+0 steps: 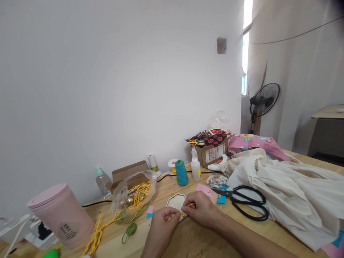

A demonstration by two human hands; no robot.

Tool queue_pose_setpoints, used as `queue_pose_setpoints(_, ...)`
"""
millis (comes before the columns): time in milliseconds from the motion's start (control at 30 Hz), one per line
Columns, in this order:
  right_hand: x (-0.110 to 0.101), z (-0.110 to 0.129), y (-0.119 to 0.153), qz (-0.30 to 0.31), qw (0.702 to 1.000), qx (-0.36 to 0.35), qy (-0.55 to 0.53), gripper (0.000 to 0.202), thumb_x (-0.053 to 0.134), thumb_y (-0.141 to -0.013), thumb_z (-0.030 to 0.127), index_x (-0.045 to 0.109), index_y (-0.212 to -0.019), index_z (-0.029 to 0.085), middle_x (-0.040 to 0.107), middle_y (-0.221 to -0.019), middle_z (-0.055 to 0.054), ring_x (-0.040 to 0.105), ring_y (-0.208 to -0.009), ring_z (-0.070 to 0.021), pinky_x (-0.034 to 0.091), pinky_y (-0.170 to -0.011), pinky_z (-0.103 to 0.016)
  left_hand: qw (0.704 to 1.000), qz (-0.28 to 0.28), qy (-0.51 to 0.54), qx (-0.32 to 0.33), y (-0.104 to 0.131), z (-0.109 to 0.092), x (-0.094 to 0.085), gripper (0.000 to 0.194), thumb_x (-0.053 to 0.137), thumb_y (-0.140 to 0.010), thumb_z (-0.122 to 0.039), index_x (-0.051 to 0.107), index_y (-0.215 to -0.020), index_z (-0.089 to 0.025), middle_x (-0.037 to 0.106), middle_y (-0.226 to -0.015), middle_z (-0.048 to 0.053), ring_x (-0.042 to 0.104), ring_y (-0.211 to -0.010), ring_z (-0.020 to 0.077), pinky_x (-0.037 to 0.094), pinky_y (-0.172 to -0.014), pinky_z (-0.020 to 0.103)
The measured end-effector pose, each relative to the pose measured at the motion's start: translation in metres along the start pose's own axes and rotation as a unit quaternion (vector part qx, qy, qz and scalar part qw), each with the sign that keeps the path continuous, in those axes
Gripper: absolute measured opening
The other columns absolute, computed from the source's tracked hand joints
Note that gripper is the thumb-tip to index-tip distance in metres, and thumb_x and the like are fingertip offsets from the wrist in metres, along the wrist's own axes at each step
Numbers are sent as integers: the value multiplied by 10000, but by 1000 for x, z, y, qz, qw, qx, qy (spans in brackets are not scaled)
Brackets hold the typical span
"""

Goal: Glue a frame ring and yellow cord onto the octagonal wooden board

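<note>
Both hands meet over a small white scalloped piece (176, 201) with a dark edge, lying on the wooden table. My left hand (163, 227) is closed in a pinch on yellow cord (182, 214), at the lower part of the piece. Close beside it on the right, my right hand (200, 208) pinches the same yellow cord, some of which shows above its fingers. The fingertips are nearly touching. Fingers cover part of the white piece and most of the cord.
Black scissors (248, 200) and white cloth (285, 186) lie right. Behind stand a teal thread cone (181, 173), a glue bottle (196, 169) and a full cardboard box (213, 154). Left are a plastic bag (120, 200) of yellow cord, green yarn (131, 229) and a pink bin (60, 215).
</note>
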State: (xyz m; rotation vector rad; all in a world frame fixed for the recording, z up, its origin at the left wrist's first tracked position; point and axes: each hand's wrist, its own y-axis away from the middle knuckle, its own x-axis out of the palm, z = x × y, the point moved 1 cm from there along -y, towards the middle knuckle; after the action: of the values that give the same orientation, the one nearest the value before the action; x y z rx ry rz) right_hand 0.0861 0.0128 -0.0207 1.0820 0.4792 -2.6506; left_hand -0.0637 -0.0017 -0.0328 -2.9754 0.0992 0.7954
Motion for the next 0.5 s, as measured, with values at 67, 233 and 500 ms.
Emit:
queue_pose_setpoints(67, -1, 2, 1, -8, 1000, -20, -1, 192, 483, -672, 226, 666, -693, 171, 625, -637, -16, 505, -564, -104, 318, -488, -179, 1000, 5, -6, 7, 0, 1, 0, 246, 511, -636, -316, 669, -639, -128, 680, -650, 45, 577, -641, 189, 414, -593, 250)
queue_pose_setpoints(233, 0, 0, 1, -7, 1000, -23, -2, 195, 482, -671, 227, 668, -695, 174, 625, -633, -12, 505, -563, -101, 319, -488, -176, 1000, 8, -15, 21, 0, 1, 0, 252, 505, -653, -318, 676, -657, -133, 688, -674, 48, 588, -674, 202, 423, -621, 260)
queue_pose_setpoints(500, 0, -1, 0, -10, 1000, -7, 4, 203, 477, -671, 230, 671, -694, 174, 631, -630, -15, 511, -556, -104, 316, -478, -179, 997, 46, -23, 51, 4, -4, 0, 274, 473, -688, -318, 690, -698, -153, 692, -702, 33, 581, -698, 206, 420, -618, 256)
